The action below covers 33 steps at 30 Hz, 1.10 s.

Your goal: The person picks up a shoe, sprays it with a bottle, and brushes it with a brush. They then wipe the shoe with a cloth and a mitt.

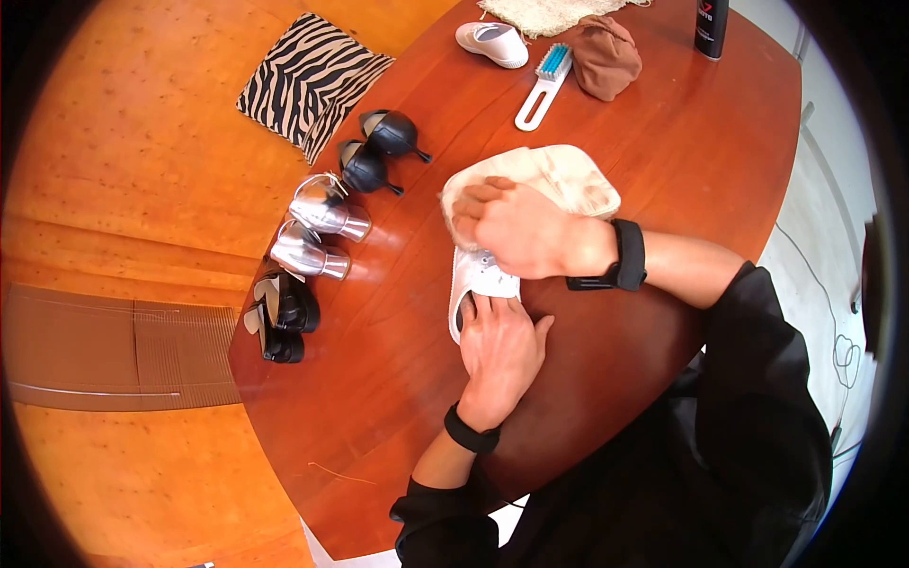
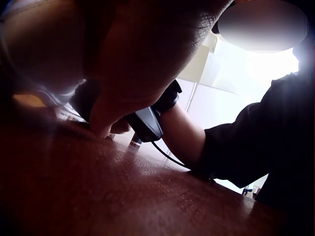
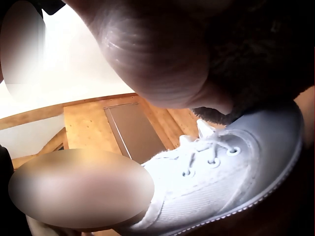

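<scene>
A white lace-up shoe [image 1: 481,275] lies on the wooden table, its laces and toe [image 3: 275,142] large in the right wrist view. The left hand [image 1: 499,352] has its fingers in the shoe's opening, thumb spread outside; the fingertips are hidden. Over the toe end, the right hand [image 1: 521,227] grips a dark fuzzy piece [image 3: 214,114] with bent fingers and holds it against the shoe. Most of that piece is hidden by the hand. A cream pad [image 1: 578,180] with brownish marks lies just beyond the right hand.
Black heels [image 1: 390,134], silver heels [image 1: 322,205] and black shoes [image 1: 289,303] line the table's left edge. At the far side are another white shoe [image 1: 492,44], a blue-bristled brush [image 1: 554,64], a brown cloth bundle [image 1: 606,59], a shaggy cream cloth [image 1: 544,14] and a black can [image 1: 710,28].
</scene>
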### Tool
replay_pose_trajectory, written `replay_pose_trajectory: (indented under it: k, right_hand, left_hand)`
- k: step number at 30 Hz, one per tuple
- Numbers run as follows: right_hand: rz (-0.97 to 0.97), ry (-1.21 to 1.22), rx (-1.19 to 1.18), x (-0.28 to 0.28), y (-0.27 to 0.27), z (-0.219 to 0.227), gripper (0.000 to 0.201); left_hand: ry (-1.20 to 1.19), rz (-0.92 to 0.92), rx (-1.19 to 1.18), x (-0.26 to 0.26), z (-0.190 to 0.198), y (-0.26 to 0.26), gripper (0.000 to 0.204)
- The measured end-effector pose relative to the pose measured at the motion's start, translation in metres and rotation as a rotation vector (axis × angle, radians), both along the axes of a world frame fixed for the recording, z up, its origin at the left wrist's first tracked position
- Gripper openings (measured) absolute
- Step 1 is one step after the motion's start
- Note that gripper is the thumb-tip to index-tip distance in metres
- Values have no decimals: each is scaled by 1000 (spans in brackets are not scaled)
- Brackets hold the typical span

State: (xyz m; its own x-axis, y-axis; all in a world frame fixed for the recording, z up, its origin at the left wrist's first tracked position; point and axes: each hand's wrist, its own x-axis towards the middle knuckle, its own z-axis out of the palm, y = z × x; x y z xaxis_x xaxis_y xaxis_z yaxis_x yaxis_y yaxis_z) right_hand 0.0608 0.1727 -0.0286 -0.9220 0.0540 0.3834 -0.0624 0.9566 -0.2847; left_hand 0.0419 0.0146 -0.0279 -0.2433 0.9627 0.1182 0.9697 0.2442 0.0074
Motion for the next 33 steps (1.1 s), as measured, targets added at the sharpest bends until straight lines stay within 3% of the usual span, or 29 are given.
replay_pose_trajectory:
  k: [1,3,5,6,8,11,15,17,20,21,23,26,30,33]
  right_hand:
    - [0,0,0,1,-3,1,39]
    - [263,126,-95,5,-12,4,35]
    - [409,73,-204,9,-26,13,29]
    - [439,82,-190,13,-32,14,29]
    - [470,92,-176,17,-35,16,28]
    - [508,72,-183,17,-35,18,27]
    - [491,64,-206,14,-34,14,26]
    - [485,57,-215,14,-30,14,26]
    - [276,-47,-57,13,-19,20,24]
    - [219,18,-52,10,-12,15,24]
    - [66,-116,47,2,5,12,24]
    - [-75,-223,-70,0,25,14,24]
    - [-108,-253,-10,-3,21,5,24]
    - [-91,-111,55,-5,15,-5,24]
  left_hand:
    - [19,2,-14,0,0,-1,52]
    - [37,3,-29,1,1,0,50]
    - [-263,157,-142,3,2,1,37]
    - [-262,156,-143,0,-7,-2,37]
    - [-144,-6,249,-6,-28,-7,33]
    - [-155,35,179,-4,-28,-9,34]
    - [-122,14,159,-3,-22,-7,35]
    - [-228,55,65,2,-8,-3,37]
    - [-51,39,-11,7,9,0,44]
    - [-50,40,-10,6,7,0,44]
    - [87,-42,51,1,2,0,50]
    - [71,-51,61,1,3,0,53]
    - [43,-46,56,0,3,1,52]
    - [-24,0,-2,3,9,1,58]
